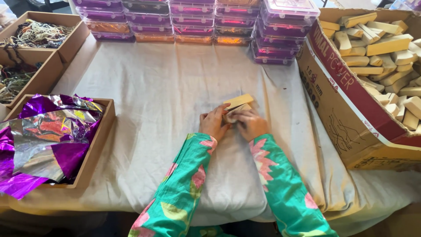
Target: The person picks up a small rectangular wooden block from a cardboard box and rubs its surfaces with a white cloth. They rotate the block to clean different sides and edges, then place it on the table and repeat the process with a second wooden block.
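Bare cloth (166,87) around; left hand (213,124), right hand (250,125) both grip wooden block (238,102) mid-table

It looked like a small craft workshop. The worktop (158,87) was draped in plain cloth, with stacked clear plastic boxes (197,22) of bright material along the back, a big carton (351,101) heaped with pale wooden blocks (381,44), trays of tangled cords (37,33) and a tray of purple foil (44,136).
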